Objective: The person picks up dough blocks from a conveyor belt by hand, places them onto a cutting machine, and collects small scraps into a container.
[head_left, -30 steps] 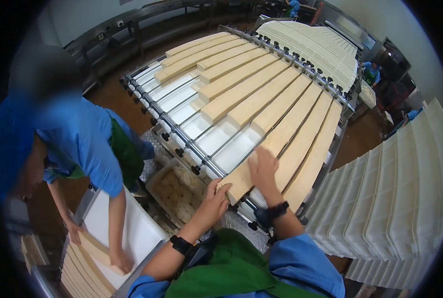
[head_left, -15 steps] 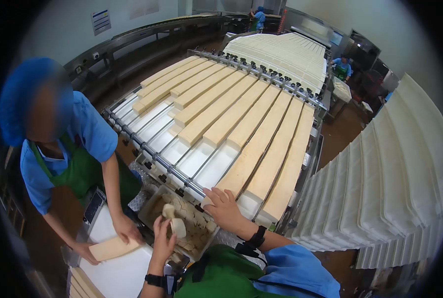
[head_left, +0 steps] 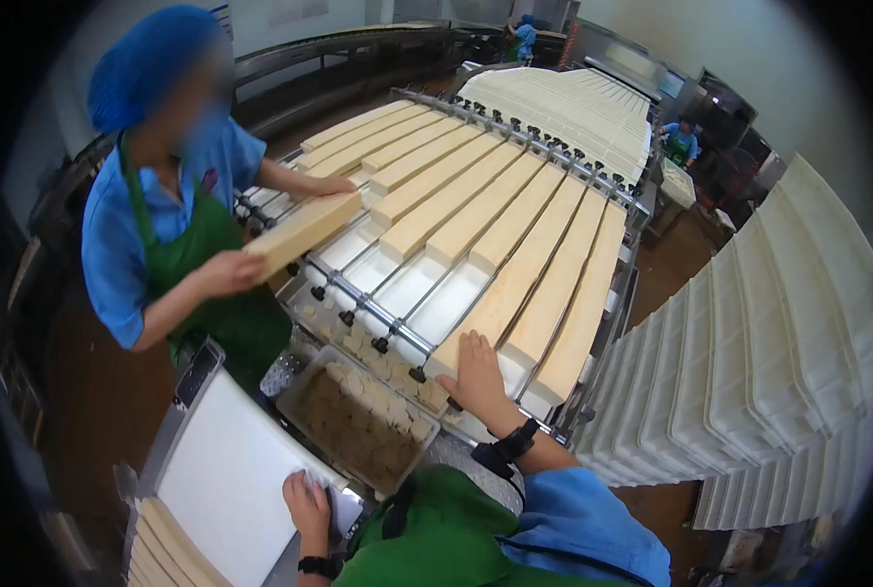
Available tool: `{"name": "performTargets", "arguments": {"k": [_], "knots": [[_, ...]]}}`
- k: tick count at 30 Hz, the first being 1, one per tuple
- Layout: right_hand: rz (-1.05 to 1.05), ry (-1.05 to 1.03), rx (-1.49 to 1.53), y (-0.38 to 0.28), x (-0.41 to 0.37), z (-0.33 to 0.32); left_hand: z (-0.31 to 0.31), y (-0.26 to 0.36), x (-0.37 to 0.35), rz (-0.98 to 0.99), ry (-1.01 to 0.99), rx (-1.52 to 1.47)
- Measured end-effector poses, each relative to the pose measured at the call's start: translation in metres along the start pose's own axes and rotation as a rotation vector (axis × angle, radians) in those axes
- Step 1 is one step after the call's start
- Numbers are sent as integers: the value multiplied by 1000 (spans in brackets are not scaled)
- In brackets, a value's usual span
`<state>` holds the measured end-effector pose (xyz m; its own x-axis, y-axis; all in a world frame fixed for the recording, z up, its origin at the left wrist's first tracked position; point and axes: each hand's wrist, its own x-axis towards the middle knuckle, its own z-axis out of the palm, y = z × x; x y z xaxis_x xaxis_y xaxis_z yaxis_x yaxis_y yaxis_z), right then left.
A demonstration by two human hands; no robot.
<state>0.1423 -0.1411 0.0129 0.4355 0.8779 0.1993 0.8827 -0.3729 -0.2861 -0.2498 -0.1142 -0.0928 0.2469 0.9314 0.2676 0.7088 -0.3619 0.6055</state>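
Note:
Long pale blocks (head_left: 456,197) lie side by side in lanes between metal rods on the conveyor. My right hand (head_left: 479,375) rests with its fingers apart on the near end of one long block (head_left: 500,308). Down at the bottom centre, my left hand (head_left: 308,504) is at the right edge of a white board (head_left: 233,474), fingers loosely curled and apart, with nothing visible in it. A co-worker at the left holds another pale block (head_left: 304,233) in both hands over the conveyor's left side.
A bin (head_left: 358,421) of pale scraps stands between the board and conveyor. More strips (head_left: 167,548) lie at the lower left. Tall stacked white trays (head_left: 739,362) fill the right side. Two other people are in the background.
The co-worker has lifted a block off the white board and moved it up to the conveyor. My left hand has let go of pale pieces and moved down to the board. The view has shifted.

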Motion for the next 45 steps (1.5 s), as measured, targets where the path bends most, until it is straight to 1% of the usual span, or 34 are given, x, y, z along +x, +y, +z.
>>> {"name": "performTargets", "arguments": {"k": [2, 3, 5, 7, 9, 11, 12, 13, 15, 16, 18, 19, 21, 23, 25, 26, 28, 29, 31, 32, 33, 34, 35, 37, 38, 39, 40, 41, 42, 43, 44, 45], "knots": [[-6, 23, -32, -3, 0, 1, 3, 1, 3, -19, -5, -7], [-8, -4, -27, -1, 0, 5, 2, 0, 2, -29, -9, -12], [-36, 104, 45, 5, -2, 15, 2, -3, 2, -27, 1, -25], [-67, 148, 155, 4, -4, 10, 0, -2, 3, -47, -16, -35], [-80, 137, 200, -2, -8, -2, -4, 2, 5, -43, -26, -20], [48, 120, 367, -4, -11, -10, 0, 0, 5, -1, -13, -9], [51, 223, 355, 2, -16, -10, -1, 2, 6, -4, -3, -16], [48, 215, 353, 10, -21, -13, -2, 4, 7, -13, -3, -16], [116, 412, 339, 32, -32, -24, -3, 5, 5, -7, -7, -16], [110, 403, 339, 48, -36, -25, -2, 4, 6, -18, -6, -16], [216, 279, 183, 77, -42, -25, -1, 3, 5, 50, 22, 19], [210, 270, 185, 86, -42, -24, -1, 4, 5, 40, 23, 23], [109, 155, 74, 93, -37, -25, -3, 6, 7, 29, 18, 2], [83, 134, 32, 95, -30, -23, -2, 5, 7, 22, 20, 3], [144, 20, -133, 92, -25, -23, -1, 3, 7, 19, 23, 6], [141, 19, -129, 89, -24, -20, -1, 3, 7, 6, 27, -3], [244, -28, -280, 83, -26, -14, -2, 3, 6, -12, 32, -8], [236, -32, -276, 83, -26, -12, -4, 3, 6, -34, 18, -39], [292, -113, -330, 86, -21, -9, -8, 3, 4, -68, 14, -62], [357, -216, -329, 89, -15, -10, -13, 2, 4, -56, 36, -125], [358, -225, -358, 91, -13, -8, -19, 0, 3, -45, 61, -183], [402, -251, -375, 88, -9, -9, -27, -4, -1, -50, 86, -221], [435, -284, -392, 83, -4, -9, -37, -11, -5, -79, 107, -191], [321, -142, -302, 62, 3, -12, -62, -29, -16, -101, 155, -129], [268, -164, -284, 50, 6, -8, -72, -49, -28, -121, 210, -59], [98, -20, -219, 37, 10, -4, -83, -62, -38, -159, 240, -29], [-69, 126, -143, 20, 17, 4, -95, -74, -48, -264, 377, 77], [-116, 111, -118, 0, 24, 15, -105, -86, -60, -366, 513, 183], [-238, 83, 44, -24, 30, 26, -116, -108, -78, -511, 529, 315], [-361, 48, 210, -51, 35, 39, -123, -118, -92, -548, 566, 343], [-496, 76, 297, -86, 37, 51, -132, -127, -105, -803, 563, 549], [-559, 58, 334, -117, 36, 66, -142, -136, -120, -1071, 551, 748]]}}
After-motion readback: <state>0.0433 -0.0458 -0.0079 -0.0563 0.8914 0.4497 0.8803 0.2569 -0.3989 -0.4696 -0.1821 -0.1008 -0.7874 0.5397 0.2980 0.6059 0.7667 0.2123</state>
